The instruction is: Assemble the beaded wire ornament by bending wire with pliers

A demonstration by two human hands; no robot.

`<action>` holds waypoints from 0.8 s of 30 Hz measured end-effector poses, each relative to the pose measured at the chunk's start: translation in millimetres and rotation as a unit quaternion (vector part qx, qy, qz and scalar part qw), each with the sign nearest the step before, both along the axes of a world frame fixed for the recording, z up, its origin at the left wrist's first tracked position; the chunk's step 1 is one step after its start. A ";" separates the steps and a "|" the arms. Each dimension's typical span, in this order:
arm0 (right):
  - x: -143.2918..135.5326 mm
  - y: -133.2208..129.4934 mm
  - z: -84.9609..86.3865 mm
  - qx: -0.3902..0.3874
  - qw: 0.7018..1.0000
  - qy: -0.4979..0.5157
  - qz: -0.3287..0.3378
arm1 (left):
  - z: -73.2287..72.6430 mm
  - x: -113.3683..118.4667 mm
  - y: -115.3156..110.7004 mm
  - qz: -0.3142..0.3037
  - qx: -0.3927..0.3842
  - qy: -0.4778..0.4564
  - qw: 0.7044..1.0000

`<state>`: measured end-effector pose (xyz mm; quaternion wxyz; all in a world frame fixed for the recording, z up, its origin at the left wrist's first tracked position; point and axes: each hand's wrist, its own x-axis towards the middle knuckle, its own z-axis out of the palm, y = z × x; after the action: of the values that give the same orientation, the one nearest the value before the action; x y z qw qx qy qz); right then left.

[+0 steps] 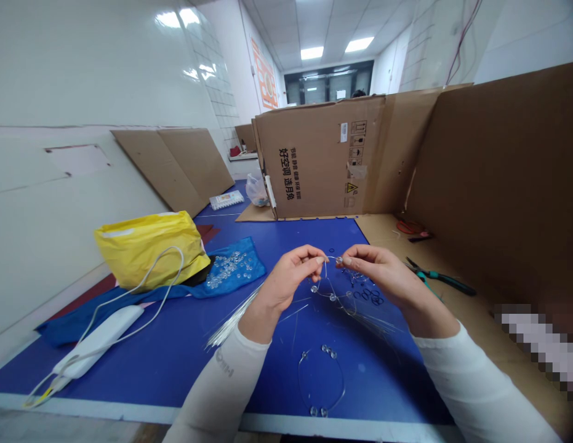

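Observation:
Over the blue table, my left hand [299, 274] pinches a thin wire [326, 271] strung with clear beads. My right hand [376, 266] pinches a clear bead [339, 261] at the wire's other side, close to the left fingertips. More clear beads [333, 297] hang on the wire loop below my hands. Nearer me, a wire ring [299, 381] carrying several clear beads lies flat on the table. Small dark rings [373, 296] lie under my right hand. A bundle of straight wires [234, 317] is beside my left forearm.
Loose clear beads lie on a blue cloth [253, 249] beside a yellow bag [150, 249]. A white power strip [99, 338] with its cable is at left. Green-handled pliers [445, 282] and red-handled scissors [410, 227] rest on cardboard at right. Tall cardboard panels [323, 166] stand behind.

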<state>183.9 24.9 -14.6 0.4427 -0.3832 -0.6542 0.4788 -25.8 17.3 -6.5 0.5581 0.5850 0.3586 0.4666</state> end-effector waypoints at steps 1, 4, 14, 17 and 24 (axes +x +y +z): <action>0.3 0.0 -0.1 0.001 1.000 -0.003 0.003 | 0.3 -0.3 -0.1 -0.003 0.000 0.001 1.000; 0.6 0.0 0.0 0.004 1.000 -0.009 0.006 | 0.6 -1.2 0.1 -0.009 0.006 0.005 1.000; 2.4 -0.9 1.9 0.009 0.997 -0.071 -0.006 | -1.0 -2.2 0.3 -0.013 0.025 0.021 0.999; 2.1 -0.5 2.0 0.011 0.996 -0.087 -0.007 | -0.4 -1.5 0.0 -0.008 0.016 0.018 1.000; -1.4 -5.7 8.7 0.076 0.989 -0.122 -0.028 | 0.2 -0.1 -0.5 -0.008 0.006 0.021 1.000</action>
<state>182.6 19.2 -5.9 0.4007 -0.4218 -0.7269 0.3649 -25.9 16.7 -6.3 0.5507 0.6009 0.3628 0.4517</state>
